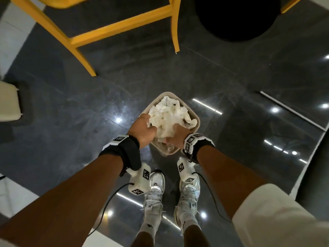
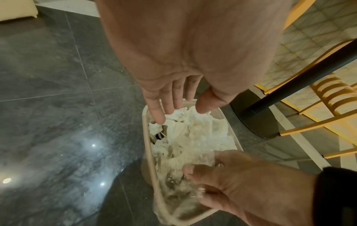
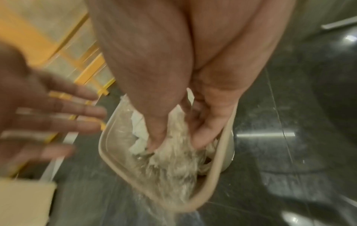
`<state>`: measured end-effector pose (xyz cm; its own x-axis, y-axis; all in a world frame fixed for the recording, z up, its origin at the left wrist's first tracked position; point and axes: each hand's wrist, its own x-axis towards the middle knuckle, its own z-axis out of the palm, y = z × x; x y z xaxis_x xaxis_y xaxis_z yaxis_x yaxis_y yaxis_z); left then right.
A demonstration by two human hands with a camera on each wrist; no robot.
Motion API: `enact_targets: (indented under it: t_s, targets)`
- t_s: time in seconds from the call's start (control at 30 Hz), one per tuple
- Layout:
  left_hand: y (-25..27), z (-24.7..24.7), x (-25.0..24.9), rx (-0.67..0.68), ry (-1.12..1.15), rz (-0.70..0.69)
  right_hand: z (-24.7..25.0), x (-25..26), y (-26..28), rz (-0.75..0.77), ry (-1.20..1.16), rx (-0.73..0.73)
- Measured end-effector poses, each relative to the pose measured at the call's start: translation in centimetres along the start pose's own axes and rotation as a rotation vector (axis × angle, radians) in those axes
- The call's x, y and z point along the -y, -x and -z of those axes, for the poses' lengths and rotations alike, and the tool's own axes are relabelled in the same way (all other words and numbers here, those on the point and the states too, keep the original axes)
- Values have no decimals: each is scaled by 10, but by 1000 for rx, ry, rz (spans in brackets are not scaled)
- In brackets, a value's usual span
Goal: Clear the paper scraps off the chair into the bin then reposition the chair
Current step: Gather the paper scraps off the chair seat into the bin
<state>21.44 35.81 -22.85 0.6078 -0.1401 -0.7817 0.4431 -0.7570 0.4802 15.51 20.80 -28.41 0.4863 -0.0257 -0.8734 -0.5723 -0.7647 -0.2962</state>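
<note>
A beige bin (image 1: 156, 101) stands on the dark floor in front of my feet, heaped with white paper scraps (image 1: 169, 113). My left hand (image 1: 147, 122) hovers over its left rim. In the left wrist view its fingers (image 2: 160, 113) are straight above the scraps (image 2: 197, 130) and hold nothing. My right hand (image 1: 175, 136) reaches into the near side of the bin. In the right wrist view its thumb and fingers (image 3: 201, 137) point down, loosely apart, and blurred scraps (image 3: 173, 160) fall away from them inside the rim (image 3: 218, 168). The yellow chair (image 1: 114, 25) stands beyond the bin.
A black round table base (image 1: 238, 18) sits on the floor right of the chair. A cream cushion (image 1: 8, 102) edges in at the left. My white shoes (image 1: 154, 191) are just behind the bin. A light floor strip (image 1: 292, 111) runs along the right.
</note>
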Motion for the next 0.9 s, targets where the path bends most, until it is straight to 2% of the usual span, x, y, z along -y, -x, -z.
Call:
enact_targets:
  t_s: [0.13,0.23,0.27,0.33,0.5,0.57,0.67,0.77,0.83,0.9]
  targets:
    - [6,6,10,10,-36,7,-2,-5,16,-24,-294,89]
    - [21,13,-2,23,-105,3,5,-12,41,49,-415,53]
    - [27,14,-11,26,-134,-4,10,-14,53,25,-449,47]
    - [42,15,-28,28,-181,-21,19,-22,80,-5,-516,-2]
    - [86,-3,-76,34,-215,-96,43,-57,171,-80,-933,-235]
    - [106,-24,-100,68,-245,-158,54,-81,212,-87,-1013,-290]
    - [150,-67,-142,108,-413,-366,64,-132,276,-90,-1105,-407]
    - [186,-121,-172,158,-435,-533,69,-200,336,-152,-1213,-543]
    - [202,-160,-191,190,-463,-640,63,-256,367,-255,-1150,-684]
    - [217,-200,-210,241,-528,-721,54,-307,392,-361,-1067,-757]
